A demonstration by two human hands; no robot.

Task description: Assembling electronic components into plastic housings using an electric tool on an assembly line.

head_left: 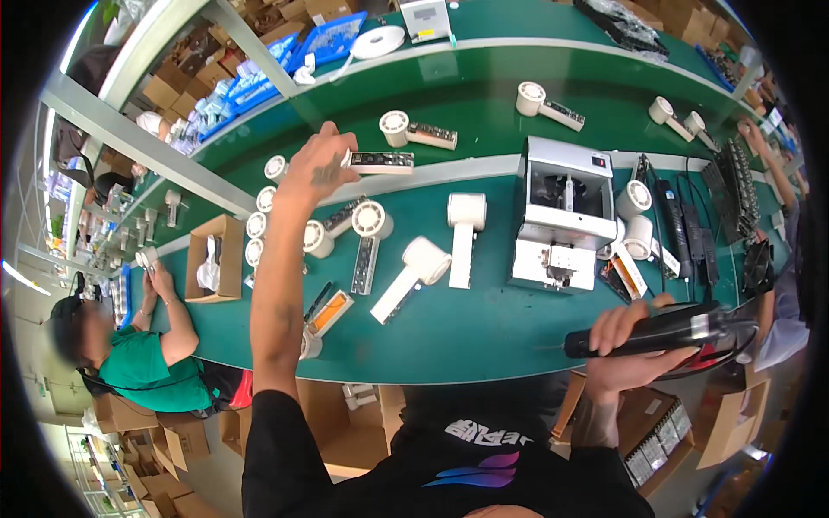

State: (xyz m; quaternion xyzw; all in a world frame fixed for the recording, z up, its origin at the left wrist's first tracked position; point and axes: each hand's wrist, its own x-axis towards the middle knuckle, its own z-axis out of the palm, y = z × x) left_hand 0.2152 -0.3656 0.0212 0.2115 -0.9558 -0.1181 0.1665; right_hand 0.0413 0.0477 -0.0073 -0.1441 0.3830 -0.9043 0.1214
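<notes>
My left hand [324, 166] stretches to the far side of the bench, its fingers closed round the head end of a white handheld fan [384, 161]. That fan's handle points right and lies open, showing a circuit board. At the near right, my right hand [635, 345] is wrapped round a black electric screwdriver [596, 340], its thin bit pointing left over the bench. Between my hands lie more white fans: one face up with its board showing [367, 250], one tilted [414, 272], one with its handle toward me [465, 233].
A silver screw-feeder-like machine [561, 216] stands right of centre, with fans and black power adapters [682, 224] beyond it. Several fans rest on the green strip behind the metal rail [492, 166]. At left, a person in green [160, 363] works near a cardboard box [216, 259].
</notes>
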